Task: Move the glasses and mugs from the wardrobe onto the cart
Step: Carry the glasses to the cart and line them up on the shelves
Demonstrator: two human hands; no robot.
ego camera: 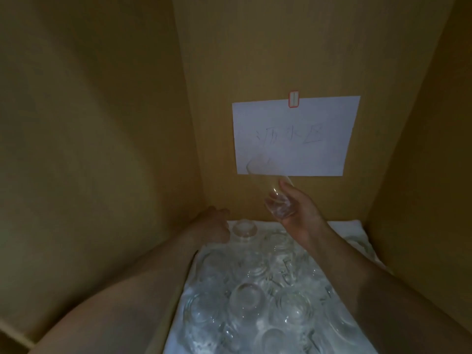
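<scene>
Right hand (297,210) raised inside a dim wooden wardrobe (102,123), fingers and thumb curled round the base of a clear drinking glass (270,182) that tilts up and away, its rim overlapping the lower left corner of a white paper sign (296,136). That sign, marked with faint handwritten characters and fixed to the wardrobe's back panel by a small red-edged tab (293,99), serves as the landmark: the held glass sits just below and partly in front of it, lifted clear of the shelf. Left hand (217,226), well below and to the left of the sign near the back left corner, has its fingers curled; it lies just beside an upturned glass (244,229), and whether it touches or holds anything cannot be told in the low light. Further below the sign, a white cloth (355,226) covers the shelf, crowded with clear glasses and mugs (245,297) set close together, many of them bottom up, their outlines blurred. Both bare forearms reach in from the near edge, the left along the wardrobe's side wall and the right crossing over the glassware.
</scene>
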